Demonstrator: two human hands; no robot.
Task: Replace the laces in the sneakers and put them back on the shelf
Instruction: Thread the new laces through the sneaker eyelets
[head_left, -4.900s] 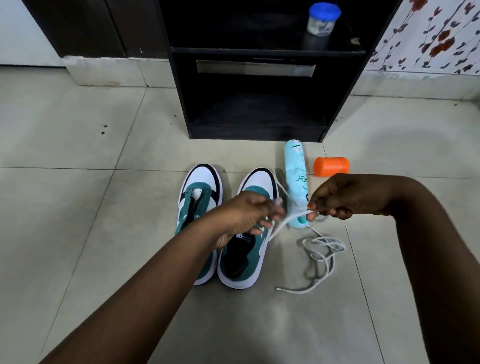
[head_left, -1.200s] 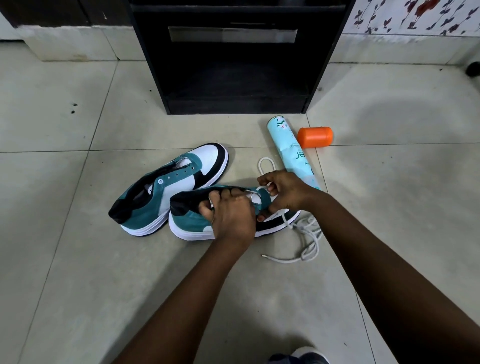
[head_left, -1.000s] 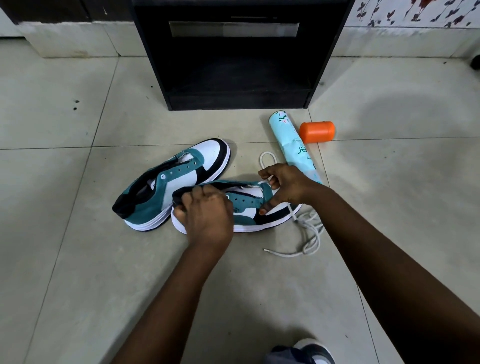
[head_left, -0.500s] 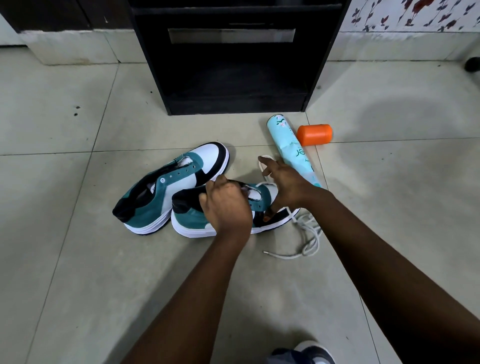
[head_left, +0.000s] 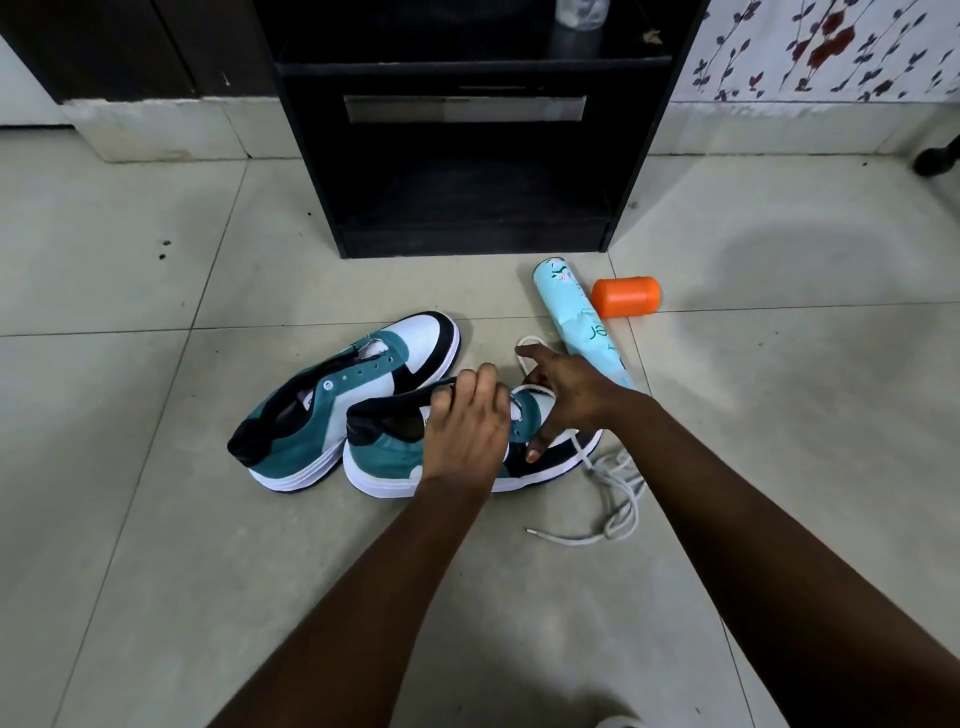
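Teal-white sneaker (head_left: 395, 457) gripped by left hand (head_left: 465, 431), right hand (head_left: 569, 400) fingers holding white lace (head_left: 608, 483)

near sneaker (head_left: 395, 457): teal/white/black, upright on floor, toe right
far sneaker (head_left: 332, 410): same colours, unlaced, touching behind it
lace (head_left: 615, 499): white, loose heap by near toe
shelf (head_left: 467, 208): black, bottom bay open
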